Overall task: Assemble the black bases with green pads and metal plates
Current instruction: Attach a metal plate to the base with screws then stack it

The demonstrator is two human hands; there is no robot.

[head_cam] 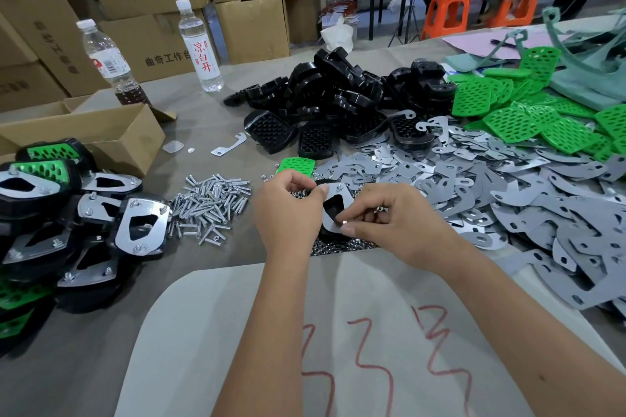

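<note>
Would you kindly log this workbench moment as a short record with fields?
left hand: left hand grips the black plastic base in progress
right hand: right hand pinches a small nut on the shiny metal plate
screws: loose silver screws, left of hands
finished: stacked assembled units, far left
stock: grey plate pile; perforated green pads

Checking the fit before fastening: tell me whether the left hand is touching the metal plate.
Touching. The head view shows the left hand with its thumb pressed on the upper edge of the metal plate, which sits on the black base.
</note>
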